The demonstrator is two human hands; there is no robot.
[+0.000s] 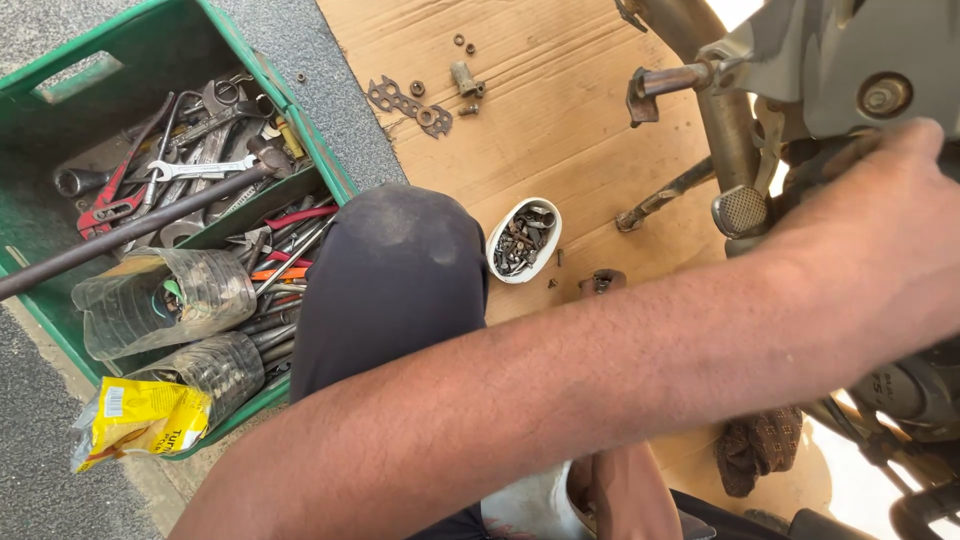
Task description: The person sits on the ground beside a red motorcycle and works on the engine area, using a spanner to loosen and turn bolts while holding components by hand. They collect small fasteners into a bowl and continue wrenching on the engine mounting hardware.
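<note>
My left arm crosses the view from bottom left to right. My left hand (880, 200) lies against a motorcycle's grey frame plate (860, 60), beside the bolt on it. The hand is blurred and its fingers are hidden, so any grip is unclear. A metal footpeg (742, 210) and a rusty rod (670, 80) sit just left of the hand. My knee in dark trousers (390, 270) is below the arm. A bit of bare limb (620, 490) shows at the bottom edge; I cannot tell what it is. My right hand is out of sight.
A green crate (325, 150) at left holds several spanners, pliers, cut plastic bottles and a long dark rod (130, 235). A yellow packet (140, 420) hangs at its corner. On the cardboard (560, 130) lie a white bowl of screws (522, 238), a flat multi-hole wrench (408, 105), loose nuts and a brown cloth (758, 445).
</note>
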